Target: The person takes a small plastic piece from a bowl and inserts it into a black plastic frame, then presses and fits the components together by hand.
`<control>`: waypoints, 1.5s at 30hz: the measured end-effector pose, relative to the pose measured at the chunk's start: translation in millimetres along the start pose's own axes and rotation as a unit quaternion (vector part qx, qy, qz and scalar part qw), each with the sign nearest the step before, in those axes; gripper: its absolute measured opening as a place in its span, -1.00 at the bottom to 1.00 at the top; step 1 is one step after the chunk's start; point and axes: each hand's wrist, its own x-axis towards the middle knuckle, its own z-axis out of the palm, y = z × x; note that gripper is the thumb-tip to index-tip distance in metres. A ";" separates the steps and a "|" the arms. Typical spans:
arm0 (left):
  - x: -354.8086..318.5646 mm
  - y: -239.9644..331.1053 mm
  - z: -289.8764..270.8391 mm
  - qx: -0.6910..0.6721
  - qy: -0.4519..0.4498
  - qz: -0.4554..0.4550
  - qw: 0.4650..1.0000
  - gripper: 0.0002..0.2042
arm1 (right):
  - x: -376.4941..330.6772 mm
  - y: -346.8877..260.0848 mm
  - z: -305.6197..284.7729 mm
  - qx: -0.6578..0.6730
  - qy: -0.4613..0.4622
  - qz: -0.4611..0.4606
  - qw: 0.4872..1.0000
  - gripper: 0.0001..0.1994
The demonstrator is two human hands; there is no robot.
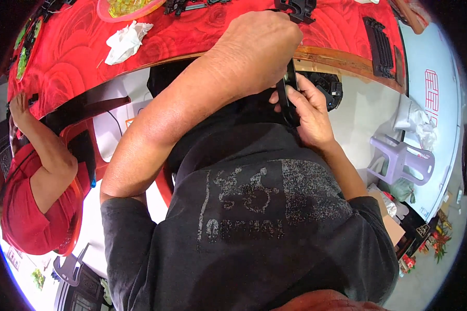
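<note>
A long black plastic part [290,106] stands almost upright in front of my body, just below the table's edge. My right hand [313,111] grips it from the right, with the thumb laid along it and the fingers curled around. My left hand [264,49] reaches across from the left and is closed over the part's upper end. Its fingertips are turned away, so whatever they pinch is hidden. Beyond my left knuckles, a black plastic piece with a curved cutout [299,9] lies on the table.
The table has a red rose-patterned cover [192,36]. On it are a pink bowl [140,15] of yellow pieces, crumpled tissue [127,42] and stacked black strips [380,49]. Black parts [329,88] sit below the edge. A red-clad person [41,192] works at left; a purple stool [402,158] stands right.
</note>
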 end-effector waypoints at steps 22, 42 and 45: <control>7.0 16.3 5.9 -0.016 0.000 -0.071 0.997 -0.80 | 2.9 -9.8 -9.1 -0.059 0.064 -0.047 0.995 -0.80; 1.1 14.5 14.5 -0.009 0.100 -0.040 0.994 -0.89 | 1.8 -12.9 -15.5 -0.081 0.082 -0.059 0.992 -0.78; 2.5 14.2 16.5 0.008 0.099 -0.035 0.994 -0.90 | 0.6 -15.5 -15.1 -0.086 0.088 -0.059 0.991 -0.78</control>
